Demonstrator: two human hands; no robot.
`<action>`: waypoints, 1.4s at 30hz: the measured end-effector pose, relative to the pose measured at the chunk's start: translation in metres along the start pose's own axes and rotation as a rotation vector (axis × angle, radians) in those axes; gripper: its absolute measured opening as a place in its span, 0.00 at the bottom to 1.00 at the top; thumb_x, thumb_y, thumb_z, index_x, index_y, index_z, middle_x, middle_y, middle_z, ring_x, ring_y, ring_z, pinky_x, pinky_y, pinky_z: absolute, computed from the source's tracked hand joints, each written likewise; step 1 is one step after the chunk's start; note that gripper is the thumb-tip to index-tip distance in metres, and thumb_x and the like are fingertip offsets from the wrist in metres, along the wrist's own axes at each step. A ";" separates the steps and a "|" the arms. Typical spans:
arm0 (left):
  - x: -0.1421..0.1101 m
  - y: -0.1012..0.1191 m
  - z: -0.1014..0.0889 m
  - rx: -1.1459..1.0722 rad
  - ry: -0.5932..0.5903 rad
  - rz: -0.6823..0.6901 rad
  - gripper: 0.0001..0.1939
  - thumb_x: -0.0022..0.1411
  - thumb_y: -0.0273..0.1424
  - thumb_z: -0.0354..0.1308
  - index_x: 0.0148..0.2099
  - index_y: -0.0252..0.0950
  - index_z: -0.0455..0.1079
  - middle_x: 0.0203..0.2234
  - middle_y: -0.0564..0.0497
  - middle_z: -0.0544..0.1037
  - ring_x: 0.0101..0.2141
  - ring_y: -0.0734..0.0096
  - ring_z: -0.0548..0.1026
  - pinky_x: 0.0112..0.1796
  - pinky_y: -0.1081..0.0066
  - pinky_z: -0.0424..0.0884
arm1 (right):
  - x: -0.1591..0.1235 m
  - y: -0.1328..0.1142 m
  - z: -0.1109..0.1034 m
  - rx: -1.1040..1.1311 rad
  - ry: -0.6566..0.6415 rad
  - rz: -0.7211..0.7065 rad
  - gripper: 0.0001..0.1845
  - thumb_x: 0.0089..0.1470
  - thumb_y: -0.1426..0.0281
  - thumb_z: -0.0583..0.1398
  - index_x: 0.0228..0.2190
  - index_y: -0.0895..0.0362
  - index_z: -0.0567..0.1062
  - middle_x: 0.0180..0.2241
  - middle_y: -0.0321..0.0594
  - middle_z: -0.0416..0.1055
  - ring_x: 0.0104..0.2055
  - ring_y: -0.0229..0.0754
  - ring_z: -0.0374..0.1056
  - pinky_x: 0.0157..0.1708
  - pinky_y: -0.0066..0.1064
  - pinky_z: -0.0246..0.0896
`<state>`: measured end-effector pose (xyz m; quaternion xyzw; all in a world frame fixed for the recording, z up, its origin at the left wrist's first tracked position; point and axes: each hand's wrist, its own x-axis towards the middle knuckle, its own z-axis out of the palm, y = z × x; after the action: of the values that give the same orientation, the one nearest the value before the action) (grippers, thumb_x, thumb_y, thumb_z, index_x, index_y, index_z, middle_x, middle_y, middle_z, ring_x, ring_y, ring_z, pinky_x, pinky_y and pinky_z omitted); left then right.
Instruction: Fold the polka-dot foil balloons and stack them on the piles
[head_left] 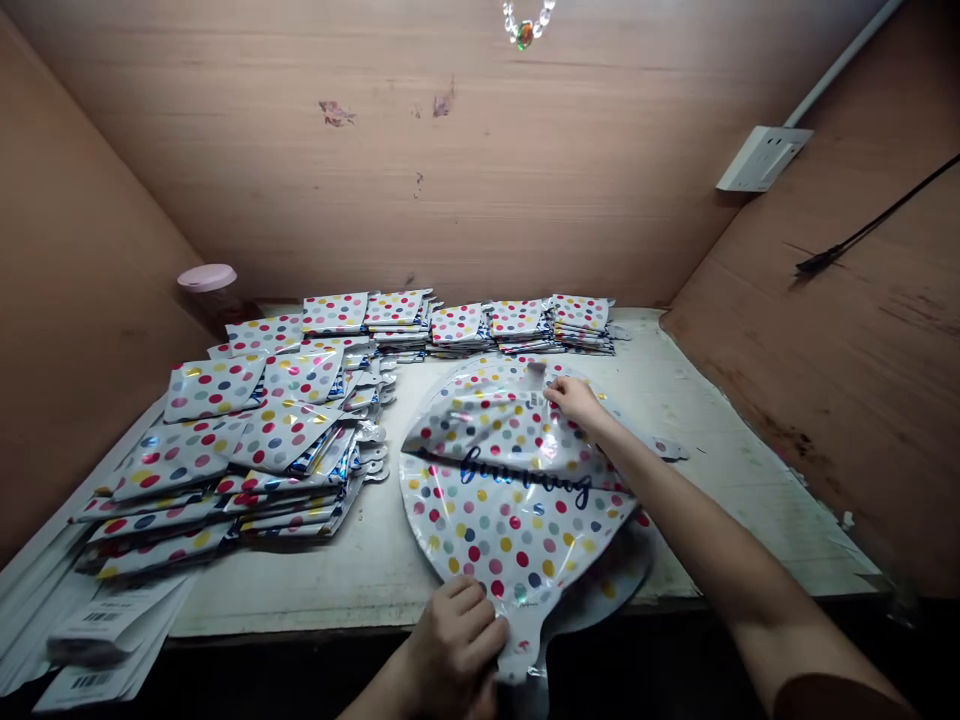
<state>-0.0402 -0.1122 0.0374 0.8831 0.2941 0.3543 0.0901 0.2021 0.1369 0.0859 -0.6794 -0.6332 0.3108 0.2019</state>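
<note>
A flat, uninflated round foil balloon (487, 525) with coloured dots and blue lettering lies before me, a crease running across its middle. Its neck tab points toward me over the table's front edge. My left hand (459, 640) is closed on the near rim, just left of the neck. At the far part of the balloon, my right hand (576, 400) pinches its film with thumb and fingertips. Another dotted balloon (619, 575) shows partly beneath, at the right, mostly covered by the upper one.
Folded dotted balloons lie in stacks (292, 435) at the left and in a row (517, 320) along the back. Barcoded paper slips (97, 640) lie front left, a lidded cup (210, 285) behind. Wooden panels enclose the table (720, 440); a socket (765, 158) and cable (870, 235) are right.
</note>
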 end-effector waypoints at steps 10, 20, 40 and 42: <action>0.100 -0.124 0.000 0.297 -0.497 -0.430 0.37 0.58 0.52 0.54 0.65 0.44 0.53 0.64 0.44 0.54 0.63 0.35 0.45 0.56 0.34 0.43 | -0.008 -0.019 0.024 -0.314 0.189 -0.264 0.18 0.58 0.67 0.54 0.49 0.60 0.68 0.57 0.55 0.59 0.60 0.59 0.50 0.57 0.55 0.43; 0.086 -0.178 -0.035 0.221 -0.387 -0.442 0.29 0.52 0.24 0.54 0.58 0.37 0.65 0.58 0.44 0.66 0.58 0.52 0.62 0.58 0.53 0.58 | -0.093 0.131 -0.001 -0.374 0.083 -0.547 0.37 0.46 0.79 0.50 0.60 0.59 0.60 0.62 0.44 0.57 0.64 0.46 0.50 0.62 0.46 0.50; 0.146 -0.264 -0.028 0.107 -0.015 -1.012 0.19 0.67 0.40 0.44 0.52 0.36 0.66 0.42 0.43 0.77 0.43 0.58 0.75 0.41 0.67 0.69 | 0.011 0.131 -0.038 0.284 0.283 0.094 0.23 0.56 0.52 0.52 0.38 0.59 0.72 0.35 0.45 0.75 0.42 0.50 0.71 0.39 0.36 0.67; 0.163 -0.270 -0.021 0.204 -0.021 -1.070 0.18 0.68 0.38 0.43 0.52 0.36 0.65 0.39 0.41 0.78 0.42 0.54 0.75 0.40 0.63 0.68 | 0.032 0.122 -0.030 0.158 0.372 0.182 0.21 0.59 0.57 0.50 0.40 0.60 0.72 0.38 0.49 0.74 0.47 0.52 0.69 0.42 0.38 0.64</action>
<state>-0.0836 0.2009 0.0470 0.6177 0.7346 0.2197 0.1745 0.3123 0.1576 0.0208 -0.7616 -0.4947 0.2456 0.3389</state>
